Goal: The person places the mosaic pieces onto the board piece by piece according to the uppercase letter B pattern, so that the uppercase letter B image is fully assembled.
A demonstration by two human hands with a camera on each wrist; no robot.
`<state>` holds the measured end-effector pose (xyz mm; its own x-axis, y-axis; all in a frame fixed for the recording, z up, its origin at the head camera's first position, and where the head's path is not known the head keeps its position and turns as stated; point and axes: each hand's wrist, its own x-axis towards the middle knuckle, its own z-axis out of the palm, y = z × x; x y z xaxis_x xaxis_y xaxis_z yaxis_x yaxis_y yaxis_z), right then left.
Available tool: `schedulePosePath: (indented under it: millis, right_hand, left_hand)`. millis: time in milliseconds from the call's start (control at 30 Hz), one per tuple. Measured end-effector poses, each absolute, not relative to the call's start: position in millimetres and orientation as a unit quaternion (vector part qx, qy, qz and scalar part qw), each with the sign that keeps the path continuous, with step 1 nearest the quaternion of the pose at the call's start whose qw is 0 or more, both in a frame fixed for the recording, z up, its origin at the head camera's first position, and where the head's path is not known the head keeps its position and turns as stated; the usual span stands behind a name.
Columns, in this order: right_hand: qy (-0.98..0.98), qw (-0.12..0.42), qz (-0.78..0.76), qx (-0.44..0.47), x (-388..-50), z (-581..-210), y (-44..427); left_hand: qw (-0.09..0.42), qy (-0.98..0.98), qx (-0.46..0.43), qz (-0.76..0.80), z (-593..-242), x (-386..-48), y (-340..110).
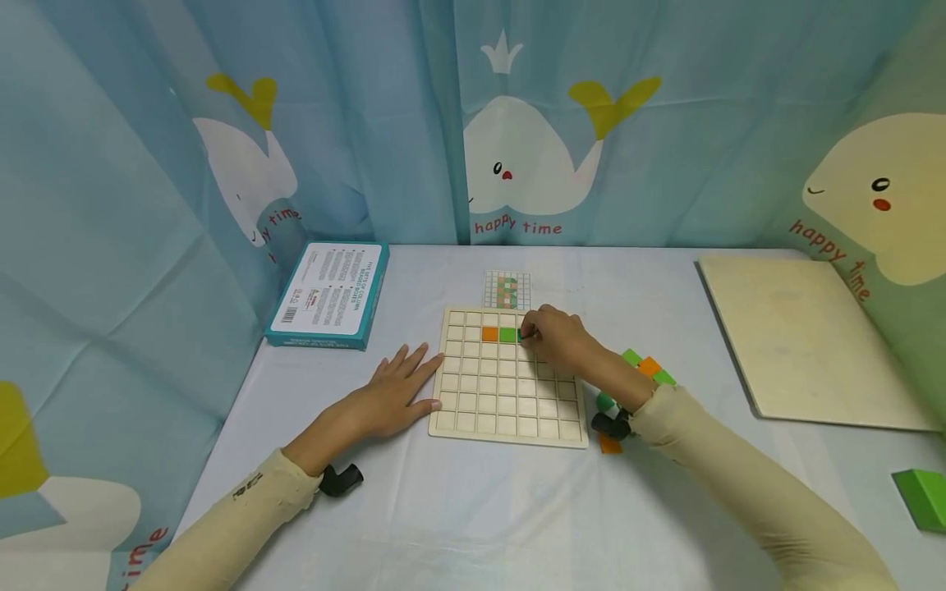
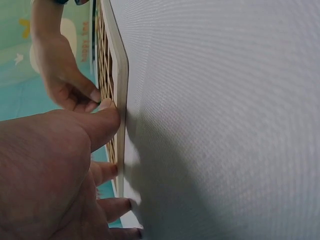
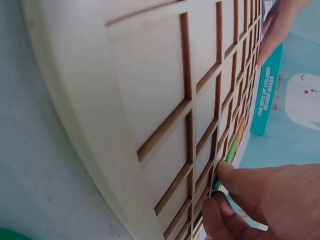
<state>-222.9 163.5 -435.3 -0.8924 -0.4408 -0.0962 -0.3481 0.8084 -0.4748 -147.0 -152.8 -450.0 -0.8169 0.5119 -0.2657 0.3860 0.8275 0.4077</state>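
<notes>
A wooden grid board (image 1: 488,383) lies on the table with an orange square tile (image 1: 489,334) and a light green square tile (image 1: 507,335) side by side in its second row. My right hand (image 1: 557,338) pinches a dark green tile (image 3: 216,183) between thumb and fingertips at the cell right of the light green one. Most of that tile is hidden by the fingers. My left hand (image 1: 393,396) rests with fingers spread at the board's left edge; its thumb (image 2: 106,120) touches the rim in the left wrist view. A small printed pattern card (image 1: 507,290) lies just beyond the board.
Loose green and orange tiles (image 1: 649,366) lie right of the board, partly under my right forearm. A teal box (image 1: 328,295) is at the back left. On the right are a large pale board (image 1: 805,336) and a green block (image 1: 920,499). Whale-print curtains surround the table.
</notes>
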Motion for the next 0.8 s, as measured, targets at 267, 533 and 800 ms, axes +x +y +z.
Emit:
schedulePosePath:
  millis: [267,533,800]
  right_hand:
    - [0.925,0.098,-0.256,-0.262,-221,-432,183]
    - [0.939,0.095,-0.265,-0.195,-220,-417,243]
    - [0.955,0.167,-0.217,-0.115,-212,-414,307]
  left_hand:
    - [0.185,0.938,0.238,0.172,-450,-146,-153]
    - [0.187,0.938,0.238,0.171,-449,-146,-153]
    - [0.188,0.937,0.238,0.172,-449,-146,-153]
